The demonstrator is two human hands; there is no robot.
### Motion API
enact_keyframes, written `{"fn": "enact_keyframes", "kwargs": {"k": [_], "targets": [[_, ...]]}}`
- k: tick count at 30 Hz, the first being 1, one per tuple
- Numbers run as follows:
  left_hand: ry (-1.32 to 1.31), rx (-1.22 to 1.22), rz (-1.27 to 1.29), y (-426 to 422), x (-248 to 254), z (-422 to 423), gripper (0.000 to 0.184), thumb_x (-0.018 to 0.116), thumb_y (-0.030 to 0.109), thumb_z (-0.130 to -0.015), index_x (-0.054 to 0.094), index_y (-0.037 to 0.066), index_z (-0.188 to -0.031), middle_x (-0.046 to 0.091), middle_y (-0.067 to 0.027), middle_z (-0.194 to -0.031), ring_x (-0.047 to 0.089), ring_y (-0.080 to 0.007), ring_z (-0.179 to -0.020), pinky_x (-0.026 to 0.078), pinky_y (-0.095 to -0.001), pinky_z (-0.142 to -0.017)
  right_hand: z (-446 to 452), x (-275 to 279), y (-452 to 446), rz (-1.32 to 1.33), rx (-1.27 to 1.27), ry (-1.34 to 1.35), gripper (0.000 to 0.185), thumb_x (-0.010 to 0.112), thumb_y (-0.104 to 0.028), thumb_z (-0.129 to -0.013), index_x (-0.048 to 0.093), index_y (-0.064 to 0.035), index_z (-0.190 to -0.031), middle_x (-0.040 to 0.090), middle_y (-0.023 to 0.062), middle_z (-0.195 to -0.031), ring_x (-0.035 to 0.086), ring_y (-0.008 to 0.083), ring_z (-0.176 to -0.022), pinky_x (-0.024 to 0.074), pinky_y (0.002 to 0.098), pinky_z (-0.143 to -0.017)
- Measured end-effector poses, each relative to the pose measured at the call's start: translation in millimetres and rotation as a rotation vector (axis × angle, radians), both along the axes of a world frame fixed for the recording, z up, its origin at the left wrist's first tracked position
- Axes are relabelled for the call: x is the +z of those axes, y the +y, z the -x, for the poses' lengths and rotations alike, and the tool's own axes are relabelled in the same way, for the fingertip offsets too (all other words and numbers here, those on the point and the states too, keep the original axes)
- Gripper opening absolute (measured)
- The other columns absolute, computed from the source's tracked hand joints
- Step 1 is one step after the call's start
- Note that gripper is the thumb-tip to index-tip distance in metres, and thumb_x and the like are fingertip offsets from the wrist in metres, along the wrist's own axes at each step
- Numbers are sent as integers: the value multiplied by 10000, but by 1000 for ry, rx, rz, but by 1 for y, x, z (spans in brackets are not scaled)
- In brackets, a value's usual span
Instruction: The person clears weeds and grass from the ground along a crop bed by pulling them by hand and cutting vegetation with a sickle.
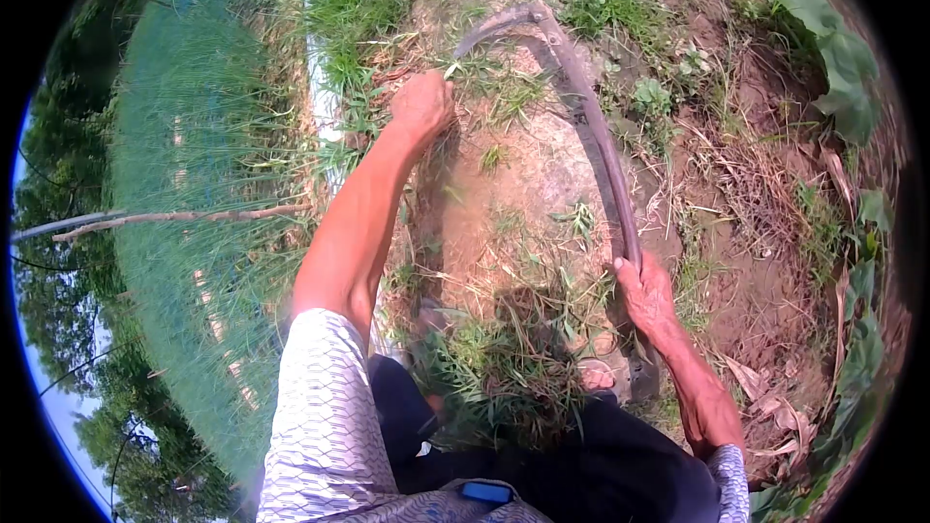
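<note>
My right hand is wrapped round the lower end of a sickle's long wooden handle. The sickle's curved metal blade points left at the far end, low over the ground, with its tip close to my left hand. That left hand is closed in a fist, with a few blades of grass showing at its fingers; most of what it grips is hidden. Short grass tufts grow beneath the blade. A heap of loose grass lies by my feet.
Green netting runs along the left, with a pale strip at its base and a wooden stick across it. On the right are bare soil, dry stalks and large-leaved plants. A foot shows near the heap.
</note>
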State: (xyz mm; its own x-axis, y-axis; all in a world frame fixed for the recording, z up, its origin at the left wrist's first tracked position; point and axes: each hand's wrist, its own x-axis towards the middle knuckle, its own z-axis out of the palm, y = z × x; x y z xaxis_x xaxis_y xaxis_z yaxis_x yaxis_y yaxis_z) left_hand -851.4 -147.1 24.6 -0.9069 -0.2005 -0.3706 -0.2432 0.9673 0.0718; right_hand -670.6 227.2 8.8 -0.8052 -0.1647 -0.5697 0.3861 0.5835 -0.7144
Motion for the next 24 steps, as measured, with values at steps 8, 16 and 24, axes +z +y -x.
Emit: {"fn": "enact_keyframes", "kwargs": {"k": [8, 16, 24], "targets": [[219, -118, -53, -11, -4, 0, 326, 479, 312, -913, 614, 30, -818, 632, -219, -751, 620, -418, -740, 482, -516, -697, -6, -8, 23, -116, 78, -72, 439, 513, -385, -922, 558, 27, -1067, 598, 248, -732, 624, 390, -712, 474, 461, -660], [-564, -628, -268, 23, 55, -149, 318, 532, 364, -925, 629, 93, -1060, 647, -171, -837, 637, -374, -816, 499, -474, -707, -91, 23, 103, -69, 50, -267, 409, 530, -378, -934, 552, 13, -1050, 554, 112, -740, 540, 208, -701, 459, 376, -658], [-389, -423, -38, -82, 95, -146, 284, 549, 335, -917, 556, 82, -1045, 629, -201, -785, 631, -385, -778, 494, -484, -664, 14, 39, -30, 45, 172, -2, 403, 529, -358, -925, 530, 22, -1059, 572, 118, -744, 567, 242, -662, 460, 387, -602]]}}
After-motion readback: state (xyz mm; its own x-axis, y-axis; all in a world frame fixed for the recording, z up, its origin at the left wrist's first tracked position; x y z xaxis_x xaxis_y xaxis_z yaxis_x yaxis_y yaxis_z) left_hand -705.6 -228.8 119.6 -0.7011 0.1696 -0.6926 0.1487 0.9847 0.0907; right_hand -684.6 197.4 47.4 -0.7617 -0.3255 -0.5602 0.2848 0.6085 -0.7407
